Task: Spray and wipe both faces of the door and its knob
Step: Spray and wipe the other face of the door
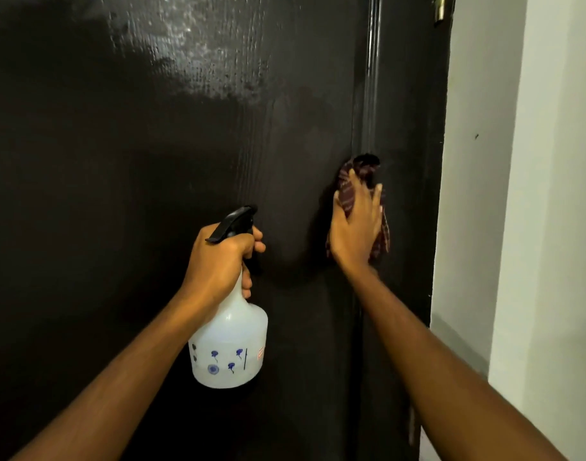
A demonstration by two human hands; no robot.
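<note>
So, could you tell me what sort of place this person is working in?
Likely indoors in a home, at a doorway: a dark painted door fills the view, a brass-coloured fitting sits near its top right edge, and a plain pale wall runs beside it.

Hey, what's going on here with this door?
A person is cleaning a dark door. The left hand holds a white spray bottle by its neck, nozzle toward the door. The right hand presses a dark red striped cloth against the door near its right edge. A wet sheen shows higher up.
</note>
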